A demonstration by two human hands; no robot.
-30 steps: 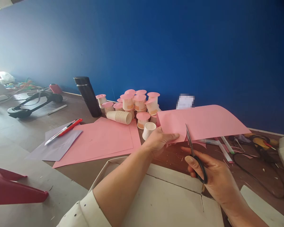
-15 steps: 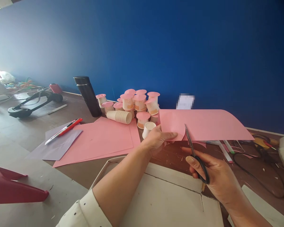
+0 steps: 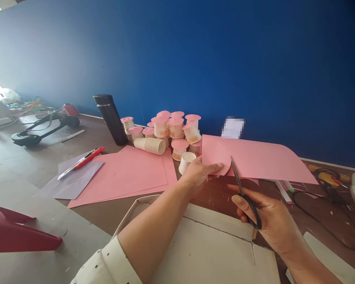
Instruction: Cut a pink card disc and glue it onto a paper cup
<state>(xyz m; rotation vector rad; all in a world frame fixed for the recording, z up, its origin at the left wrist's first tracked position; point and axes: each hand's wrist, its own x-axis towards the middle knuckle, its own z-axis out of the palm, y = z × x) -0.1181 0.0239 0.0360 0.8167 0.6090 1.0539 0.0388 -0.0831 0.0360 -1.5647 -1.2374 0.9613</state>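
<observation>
My left hand [image 3: 203,171] pinches the lower left part of a pink paper sheet [image 3: 263,157], thumb on top and fingers underneath. The sheet is raised off the table, and a cut runs up from its lower edge. In that cut sit the blades of black-handled scissors [image 3: 248,205]. My right hand [image 3: 263,213] has its thumb and fingers around the scissor handles. Just beyond my left hand stands a white paper cup [image 3: 187,161], upside down. Behind it are several cups topped with pink paper discs [image 3: 176,127]. A nested stack of paper cups [image 3: 150,145] lies on its side.
Pink sheets [image 3: 130,169] lie at left, beside purple paper [image 3: 79,181] with a red utility knife [image 3: 81,163] on it. A black flask [image 3: 111,120] stands behind them. A white cardboard box [image 3: 213,244] is below my arms. At right lies a black cable [image 3: 328,225].
The pink sheet has tilted slightly, its right end lower. The scissors stay in the cut with little visible movement. The whole view has shifted a little.
</observation>
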